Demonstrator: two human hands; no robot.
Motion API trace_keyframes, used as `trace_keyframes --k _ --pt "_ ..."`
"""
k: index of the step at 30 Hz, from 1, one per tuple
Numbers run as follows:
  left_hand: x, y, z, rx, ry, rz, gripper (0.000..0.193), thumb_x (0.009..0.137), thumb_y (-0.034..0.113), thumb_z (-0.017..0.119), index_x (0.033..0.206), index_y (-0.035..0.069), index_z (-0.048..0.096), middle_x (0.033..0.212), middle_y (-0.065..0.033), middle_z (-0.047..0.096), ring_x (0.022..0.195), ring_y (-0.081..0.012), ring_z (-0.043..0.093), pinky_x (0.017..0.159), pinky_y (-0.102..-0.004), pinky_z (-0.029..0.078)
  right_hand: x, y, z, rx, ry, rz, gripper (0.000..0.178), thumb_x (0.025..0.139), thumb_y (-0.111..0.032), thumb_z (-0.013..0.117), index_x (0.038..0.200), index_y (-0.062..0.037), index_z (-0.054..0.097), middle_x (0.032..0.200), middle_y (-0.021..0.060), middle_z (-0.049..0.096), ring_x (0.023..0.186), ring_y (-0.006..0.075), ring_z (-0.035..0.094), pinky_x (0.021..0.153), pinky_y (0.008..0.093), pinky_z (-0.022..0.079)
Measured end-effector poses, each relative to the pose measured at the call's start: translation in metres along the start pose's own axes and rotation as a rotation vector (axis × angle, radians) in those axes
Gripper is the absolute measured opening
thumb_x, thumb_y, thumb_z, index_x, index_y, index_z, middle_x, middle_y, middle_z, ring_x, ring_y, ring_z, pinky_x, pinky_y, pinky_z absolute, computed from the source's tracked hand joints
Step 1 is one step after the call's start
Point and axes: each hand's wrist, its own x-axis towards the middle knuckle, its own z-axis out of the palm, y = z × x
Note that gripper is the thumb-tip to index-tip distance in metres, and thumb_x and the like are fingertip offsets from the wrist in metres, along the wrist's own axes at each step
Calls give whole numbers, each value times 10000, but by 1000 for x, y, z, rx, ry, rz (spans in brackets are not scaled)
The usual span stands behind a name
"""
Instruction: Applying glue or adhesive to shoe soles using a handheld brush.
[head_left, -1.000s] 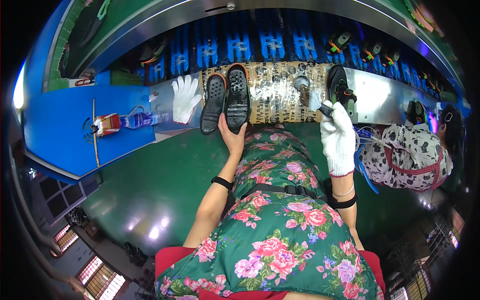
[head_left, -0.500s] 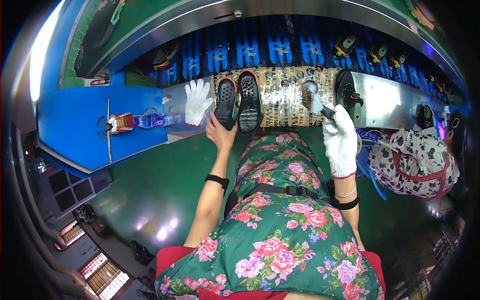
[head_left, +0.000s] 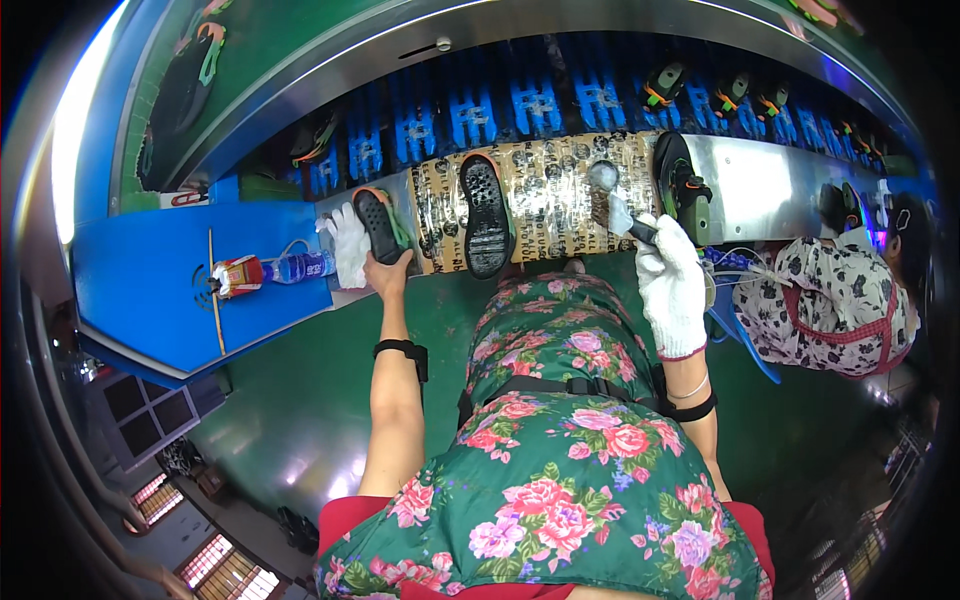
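Observation:
My bare left hand is closed on the heel end of a black shoe with green and orange trim, its hole-dotted sole facing up. That shoe overlaps the edge of an empty white glove. A second shoe lies sole up, wet-looking, on a taped work surface. My right hand, in a white knit glove, grips the dark handle of a brush. Its pale, whitish-coated head is over the surface. Just beyond it stands another black shoe with a strap.
Blue racks run behind the work surface, some carrying shoes. To the left a blue table holds a plastic bottle, a red-and-white packet and a thin stick. A co-worker in a patterned apron sits at the right.
My left hand has carried its shoe leftward, away from the second shoe and onto the edge of the white glove. The right hand still holds the brush in nearly the same place.

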Motion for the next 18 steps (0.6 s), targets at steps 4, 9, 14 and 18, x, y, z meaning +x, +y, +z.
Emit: trace_keyframes --k 4,9,14,18 --pt "-4 5 -5 29 47 56 1095 593 486 909 1408 -93 463 1319 -319 528 1227 -456 516 1065 -499 417 -1 -3 8 32 15 24 291 934 -20 637 1213 40 585 1170 163 642 812 103 535 619 186 436" --pt "-14 20 2 -70 62 98 1064 611 459 908 1404 -94 465 1313 -318 532 1229 -456 514 1059 -492 419 3 -4 1 9 -51 12 304 931 -12 639 1225 41 578 1172 162 637 818 105 535 621 186 436" --pt "-12 2 -8 -31 69 103 1061 599 453 919 1392 -94 474 1292 -309 549 1203 -454 526 1059 -489 419 5 -1 -3 51 18 16 343 941 -1 632 1273 53 565 1226 199 621 877 142 541 644 193 458" --pt "-15 1 -7 -96 133 122 1064 606 463 918 1404 -82 473 1310 -297 542 1231 -448 512 1069 -488 415 4 -3 -2 55 2 11 347 939 3 632 1275 54 562 1221 201 621 873 140 539 648 191 457"
